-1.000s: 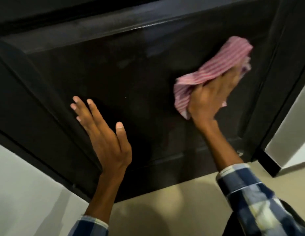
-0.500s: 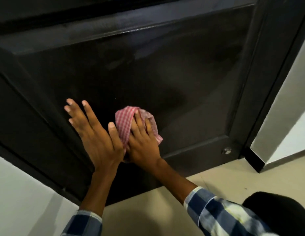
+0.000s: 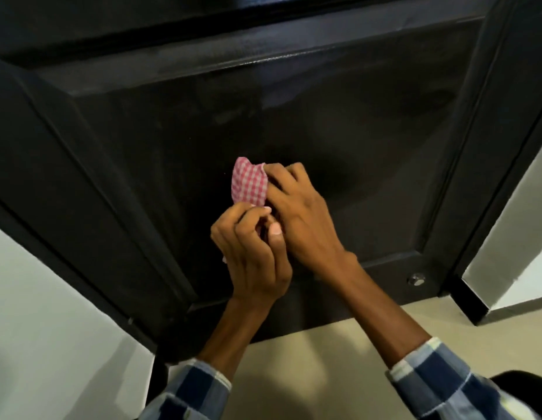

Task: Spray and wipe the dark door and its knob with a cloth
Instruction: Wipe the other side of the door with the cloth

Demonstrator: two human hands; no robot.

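At the centre of the scene, against the lower recessed panel of the dark door [image 3: 339, 122]: one cloth [image 3: 248, 184], pink-and-white checked, bunched into a small wad, its upper part showing above the fingers. Right hand [image 3: 303, 219]: laid over the right side of the cloth, fingers curled on it, holding it; whether the cloth touches the panel cannot be told. Left hand [image 3: 254, 256]: just below and to the left, touching the right hand, fingers bent and closed narrowly on the lower edge of the cloth. Both forearms bare; sleeve cuffs blue-and-white plaid, at the near edge. Door: dark, glossy, with raised moulding round the panel and faint smears on its far part. Small round metal fitting [image 3: 416, 279]: on the bottom rail, right, well apart from the hands. Floor [image 3: 339, 359]: pale, near. Wall [image 3: 42, 313]: pale, left.
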